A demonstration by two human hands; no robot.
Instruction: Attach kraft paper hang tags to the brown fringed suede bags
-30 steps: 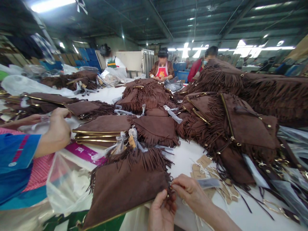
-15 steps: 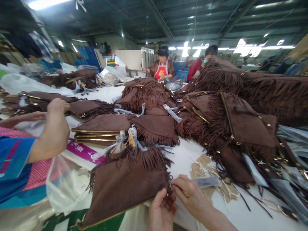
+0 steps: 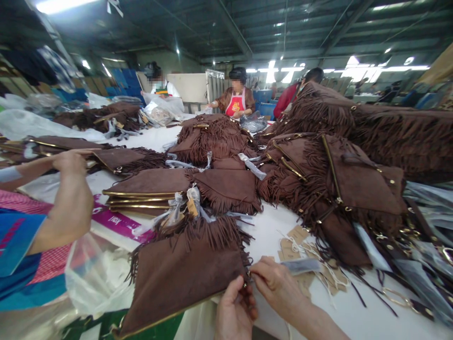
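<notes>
A dark brown fringed bag (image 3: 191,269) with a gold zip along its lower edge lies in front of me, its fringe at the far side. My left hand (image 3: 236,304) is closed on the bag's right corner, thumb on top beside the small gold hardware. Just right of that corner, my right hand (image 3: 278,283) makes a pinch close to the hardware; what sits between its fingertips is too small to make out. Kraft paper tags (image 3: 299,233) with white strings lie beyond my right hand, next to a clear plastic-wrapped piece (image 3: 302,266).
Stacked brown bags (image 3: 148,184) lie ahead, and more fringed bags (image 3: 368,184) pile up at right. Straps with gold rings (image 3: 396,297) lie at the right edge. At left, a co-worker's arm (image 3: 67,203) reaches over a plastic bag (image 3: 99,274). Other people work across the table.
The co-worker's arm at left has shifted left and down, and that person's second forearm shows more. My hands stay at the bag's corner with hardly any movement.
</notes>
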